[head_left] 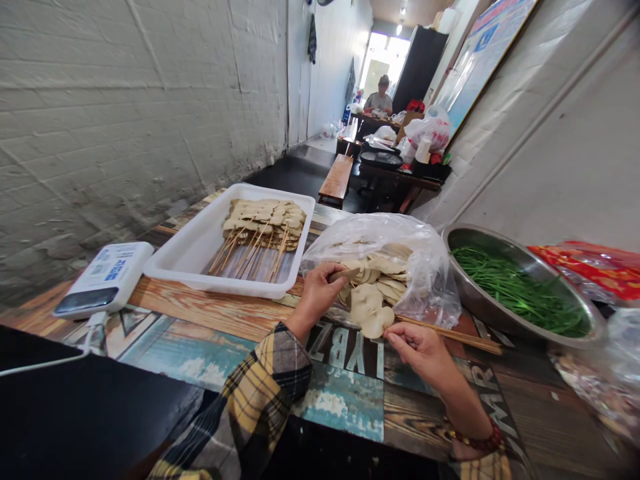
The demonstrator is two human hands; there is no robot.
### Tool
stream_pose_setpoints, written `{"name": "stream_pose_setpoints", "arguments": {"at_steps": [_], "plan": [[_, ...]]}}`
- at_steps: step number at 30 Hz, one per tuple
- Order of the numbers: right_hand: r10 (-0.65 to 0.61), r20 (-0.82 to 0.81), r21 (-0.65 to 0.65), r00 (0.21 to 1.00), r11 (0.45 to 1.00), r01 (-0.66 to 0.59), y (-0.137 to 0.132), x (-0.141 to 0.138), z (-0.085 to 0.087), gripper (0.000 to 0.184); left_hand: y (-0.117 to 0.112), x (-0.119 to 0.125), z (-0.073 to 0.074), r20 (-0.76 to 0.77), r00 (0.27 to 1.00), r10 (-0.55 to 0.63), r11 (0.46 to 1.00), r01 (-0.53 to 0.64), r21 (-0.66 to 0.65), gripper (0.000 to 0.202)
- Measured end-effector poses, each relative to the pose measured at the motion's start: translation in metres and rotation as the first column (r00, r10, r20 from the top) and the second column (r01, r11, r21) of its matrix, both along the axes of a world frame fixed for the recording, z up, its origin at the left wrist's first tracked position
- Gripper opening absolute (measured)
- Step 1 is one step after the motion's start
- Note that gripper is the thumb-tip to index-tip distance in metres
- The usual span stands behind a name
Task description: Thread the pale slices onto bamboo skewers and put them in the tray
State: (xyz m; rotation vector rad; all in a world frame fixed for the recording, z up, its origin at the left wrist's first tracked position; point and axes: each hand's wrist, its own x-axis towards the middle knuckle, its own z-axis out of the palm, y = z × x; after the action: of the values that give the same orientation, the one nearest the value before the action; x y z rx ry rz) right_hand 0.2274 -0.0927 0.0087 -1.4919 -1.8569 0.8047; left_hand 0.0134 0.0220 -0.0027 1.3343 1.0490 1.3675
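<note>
My left hand (317,293) is pinched on a thin pale beige slice (349,274), held edge-on in front of the plastic bag. My right hand (423,352), a red bead bracelet at its wrist, pinches the end of a skewer; most of that skewer is hidden by the flat beige slices (369,310) threaded on it. Just behind, many loose slices (393,275) spill from the mouth of a clear plastic bag (436,280). Bare bamboo skewers (467,338) lie behind my right hand, partly under the bag. Left of the bag, a white plastic tray (180,275) holds a pile of finished-looking slice skewers (265,220).
A steel basin (595,327) of green chives stands at the right, beside red packaging (595,267). A white boxy device (105,277) with a cable sits at the left on the patterned table (345,400). Farther back are a wooden bench (337,177) and a seated person (379,100).
</note>
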Motion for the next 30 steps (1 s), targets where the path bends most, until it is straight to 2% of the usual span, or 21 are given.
{"name": "stream_pose_setpoints", "arguments": {"at_steps": [5,11,15,19,24,30], "plan": [[-0.007,-0.005,-0.002,1.000,1.000,0.007,0.000,-0.002,-0.002,0.027,-0.002,0.001,0.004,-0.101,0.995,-0.007,0.999,0.011,0.036,0.009],[-0.015,0.004,0.022,1.000,1.000,0.015,0.000,-0.001,-0.006,0.027,-0.007,0.002,0.009,0.101,0.989,-0.105,0.988,0.116,-0.105,0.014],[-0.017,0.021,0.055,1.000,0.998,0.016,-0.001,-0.002,-0.002,0.027,-0.009,0.002,0.013,0.265,0.960,-0.092,0.973,0.143,-0.183,0.019],[-0.008,0.027,0.076,1.000,0.997,0.006,-0.002,-0.002,-0.001,0.029,-0.009,0.000,0.014,0.387,0.915,-0.115,0.948,0.218,-0.232,0.029],[-0.006,0.036,0.100,0.999,0.995,0.003,-0.001,-0.002,-0.002,0.030,-0.009,-0.002,0.011,0.456,0.880,-0.133,0.927,0.273,-0.258,0.036],[0.006,0.067,0.151,0.998,0.988,-0.016,-0.001,0.000,-0.002,0.028,-0.008,-0.001,0.011,0.488,0.869,-0.085,0.929,0.246,-0.277,0.031]]}}
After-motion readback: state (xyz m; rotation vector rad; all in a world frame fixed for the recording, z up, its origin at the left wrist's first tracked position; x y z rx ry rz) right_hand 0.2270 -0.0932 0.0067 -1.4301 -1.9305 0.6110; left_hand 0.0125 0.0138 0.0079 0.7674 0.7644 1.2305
